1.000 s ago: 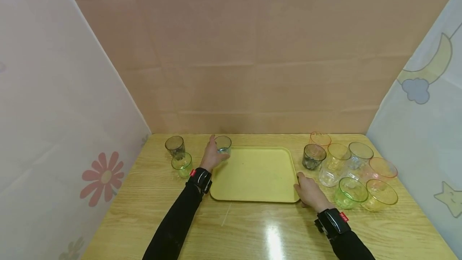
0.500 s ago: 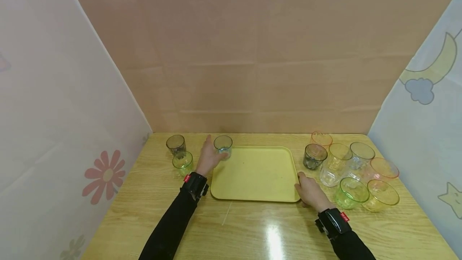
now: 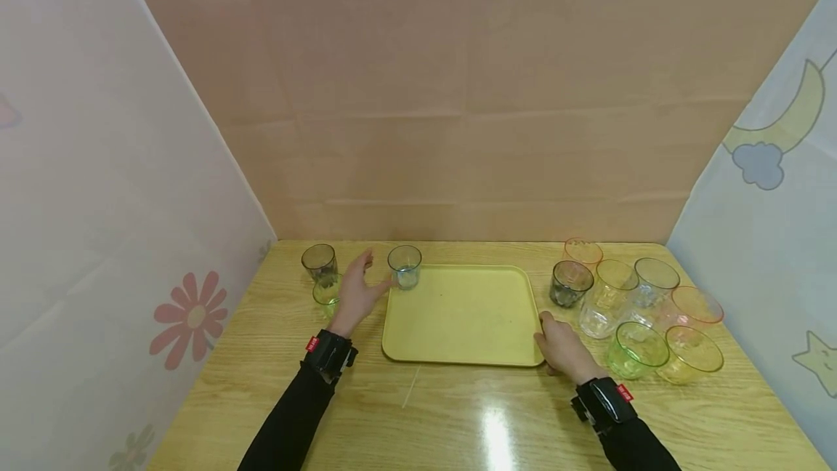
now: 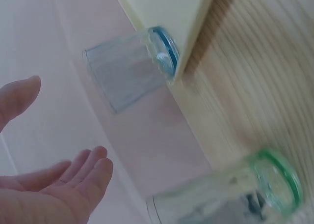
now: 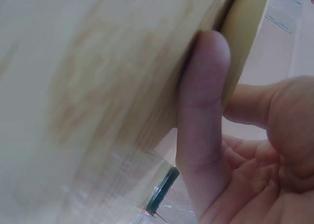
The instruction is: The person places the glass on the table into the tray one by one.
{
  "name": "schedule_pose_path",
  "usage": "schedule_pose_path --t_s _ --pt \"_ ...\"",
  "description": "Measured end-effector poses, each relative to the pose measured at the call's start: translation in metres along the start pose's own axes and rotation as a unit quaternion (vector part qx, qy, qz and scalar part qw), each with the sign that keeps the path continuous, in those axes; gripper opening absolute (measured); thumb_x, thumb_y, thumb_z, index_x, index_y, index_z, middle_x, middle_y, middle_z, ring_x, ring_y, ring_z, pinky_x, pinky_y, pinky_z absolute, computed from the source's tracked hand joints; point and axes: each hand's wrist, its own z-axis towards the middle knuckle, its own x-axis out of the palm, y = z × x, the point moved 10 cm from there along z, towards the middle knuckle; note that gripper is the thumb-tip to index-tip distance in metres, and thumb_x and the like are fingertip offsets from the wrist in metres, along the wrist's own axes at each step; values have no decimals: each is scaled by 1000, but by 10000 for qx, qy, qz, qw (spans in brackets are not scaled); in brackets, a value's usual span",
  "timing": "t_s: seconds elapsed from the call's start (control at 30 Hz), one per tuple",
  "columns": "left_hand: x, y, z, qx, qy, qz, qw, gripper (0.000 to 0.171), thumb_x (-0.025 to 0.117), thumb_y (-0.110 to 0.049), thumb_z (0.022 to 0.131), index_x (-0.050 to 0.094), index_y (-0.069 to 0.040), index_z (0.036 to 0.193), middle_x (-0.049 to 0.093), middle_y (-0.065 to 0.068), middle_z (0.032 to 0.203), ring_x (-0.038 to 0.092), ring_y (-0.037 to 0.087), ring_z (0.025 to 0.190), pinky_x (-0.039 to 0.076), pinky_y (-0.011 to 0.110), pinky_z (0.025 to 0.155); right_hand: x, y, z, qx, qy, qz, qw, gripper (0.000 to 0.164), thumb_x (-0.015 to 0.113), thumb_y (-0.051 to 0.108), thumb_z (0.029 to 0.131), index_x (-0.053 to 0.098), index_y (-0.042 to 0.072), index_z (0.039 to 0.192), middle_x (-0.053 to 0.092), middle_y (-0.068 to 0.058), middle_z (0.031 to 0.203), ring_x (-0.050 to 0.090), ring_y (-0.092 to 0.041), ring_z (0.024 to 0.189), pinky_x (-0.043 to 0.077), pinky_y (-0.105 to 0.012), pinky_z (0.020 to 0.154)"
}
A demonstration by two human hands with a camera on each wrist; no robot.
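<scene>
1. And the left hand (image 3: pixel 356 296) comes away! Half a second ago its thumb lay across the clear, blue-tinted glass tumbler (image 3: pixel 405 269); now the hand sits further left, thumb and fingers spread, holding nothing. The left wrist view shows a plain gap between fingertips and glass.

2. The tumbler itself stays put, upright, at the upper-left corner of the yellow rectangular tray (image 3: pixel 466 318), apparently standing on it, and it needs no support.

3. No change lower right: the right hand (image 3: pixel 564 347) pinches the tray's corner between thumb and finger, and the tray holds its place on the pale wooden table (image 3: pixel 445 420).

4. Back left, the retreating hand now partly covers the green-tinted glass tumbler (image 3: pixel 329 288), just in front of the smoky grey glass tumbler (image 3: pixel 319 260); whether it touches the green one, I cannot tell.

5. My reading: this glass is released and placed, the tray otherwise bare, with that left hand free.
</scene>
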Motion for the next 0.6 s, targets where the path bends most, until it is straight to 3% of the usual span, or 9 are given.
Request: schedule_pose_path --t_s 0.27,0.43,0.6 --pt "-35 5 -13 142 -652 -2 9978 60 73 -16 88 48 3 139 51 24 138 45 41 130 38 54 108 2 -1 0 25 80 79 9999 43 45 2 98 33 -16 135 58 -40 103 53 -18 44 48 -30 39" --pt "-55 22 -20 85 -954 282 9950 66 75 -27 86 48 0 140 50 23 138 46 42 129 39 57 104 1 0 0 -46 19 1 10000 41 47 2 97 36 -16 132 59 -39 101 53 -17 44 48 -30 38" --pt "-65 37 -20 96 -1096 507 9926 77 80 -26 81 43 3 142 47 28 139 44 46 128 40 58 103 0 1 0 -54 5 -21 10000 39 47 2 97 37 -15 131 59 -39 100 53 -17 42 48 -30 38"
